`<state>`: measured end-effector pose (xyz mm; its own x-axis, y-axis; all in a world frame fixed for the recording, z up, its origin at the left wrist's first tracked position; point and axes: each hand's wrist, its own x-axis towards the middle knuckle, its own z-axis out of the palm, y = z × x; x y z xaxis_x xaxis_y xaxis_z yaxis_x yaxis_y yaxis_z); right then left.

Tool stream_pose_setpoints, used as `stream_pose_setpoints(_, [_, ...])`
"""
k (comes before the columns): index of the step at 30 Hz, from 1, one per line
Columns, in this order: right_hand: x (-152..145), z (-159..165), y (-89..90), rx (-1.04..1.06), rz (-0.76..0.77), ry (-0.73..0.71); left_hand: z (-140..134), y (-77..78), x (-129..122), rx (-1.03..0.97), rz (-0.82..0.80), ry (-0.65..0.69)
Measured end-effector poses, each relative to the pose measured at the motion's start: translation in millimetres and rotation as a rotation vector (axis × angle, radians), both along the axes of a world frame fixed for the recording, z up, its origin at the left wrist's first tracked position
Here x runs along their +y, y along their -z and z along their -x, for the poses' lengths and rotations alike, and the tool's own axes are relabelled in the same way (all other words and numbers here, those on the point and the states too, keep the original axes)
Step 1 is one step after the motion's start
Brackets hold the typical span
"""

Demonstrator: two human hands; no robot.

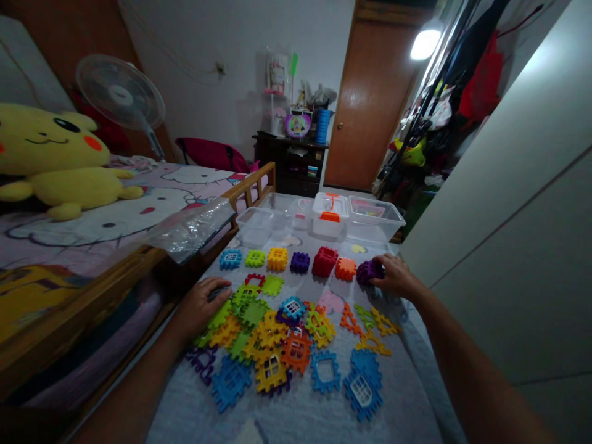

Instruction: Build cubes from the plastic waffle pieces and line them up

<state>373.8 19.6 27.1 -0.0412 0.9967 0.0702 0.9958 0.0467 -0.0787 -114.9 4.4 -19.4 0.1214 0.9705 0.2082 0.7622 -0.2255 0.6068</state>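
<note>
At the right end of a row of stacked plastic building tiles, my right hand grips a dark purple stack of interlocking tiles, thumb and fingers at its right side. My left hand rests at the left edge of a loose pile, fingers apart, beside some green tiles. The row also holds blue, lime, yellow, purple, red and orange tiles. Nearer me lie mixed loose tiles, including an orange window tile and a blue frame.
Clear plastic boxes stand at the table's far end, one with an orange-latched lid. Several triangular pieces lie at right. A wooden bed rail borders the left side; a white cabinet borders the right.
</note>
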Motion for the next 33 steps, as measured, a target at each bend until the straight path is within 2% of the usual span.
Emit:
stream_pose_setpoints(10, [4, -1, -0.8, 0.001, 0.006, -0.041, -2, -3.3, -2, -0.044, 0.015, -0.008])
stream_pose_setpoints(16, [-27, 5, -15.0, 0.056, -0.089, -0.013, -3, -5.6, -3, -0.047, 0.031, -0.008])
stream_pose_setpoints(20, [-63, 27, -19.6, 0.171, -0.078, -0.141, -2, -6.5, -6, -0.065, 0.056, 0.007])
stream_pose_setpoints(24, [-90, 59, -11.1, 0.294, 0.042, -0.245, -4, -9.1, -12, -0.11, 0.113, 0.014])
stream_pose_setpoints(27, [-96, 83, -1.9, 0.316, 0.077, -0.309, -7, -12.6, -16, -0.138, 0.154, 0.017])
stream_pose_setpoints(33, [-100, 118, 10.6, 0.393, -0.005, -0.434, -12, -18.4, -20, -0.126, 0.153, 0.011])
